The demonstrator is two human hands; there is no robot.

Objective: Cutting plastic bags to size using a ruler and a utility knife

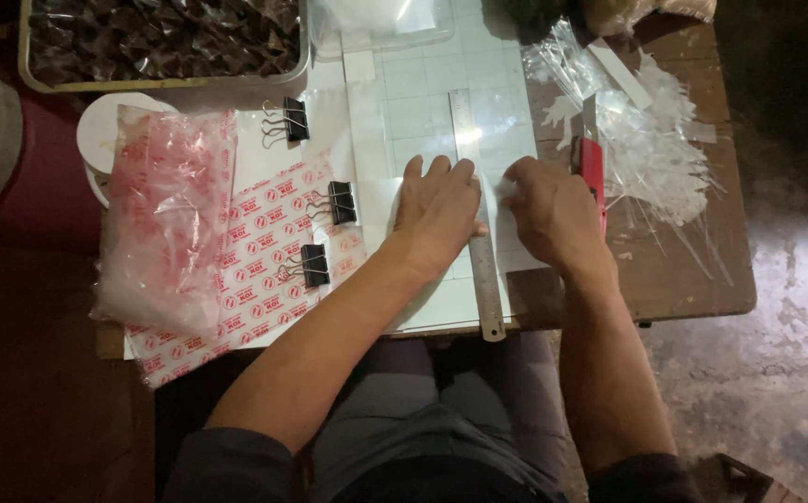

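My left hand [436, 212] lies flat, fingers spread, pressing on a long steel ruler [475, 207] and the clear plastic sheet [506, 140] under it, on a white gridded cutting mat [422, 102]. Just right of the ruler, my right hand [553, 212] rests on the plastic, its fingers curled down; whether it pinches the sheet is not clear. A red utility knife [593, 172] sits on the table right beside that hand, untouched.
Left of the mat lie stacks of red-printed clear bags [264, 251] held by three black binder clips [315, 265], and a loose heap of bags [166, 214]. Plastic offcuts [646, 130] pile at the right. A tray of dark wrapped pieces [162, 42] stands behind.
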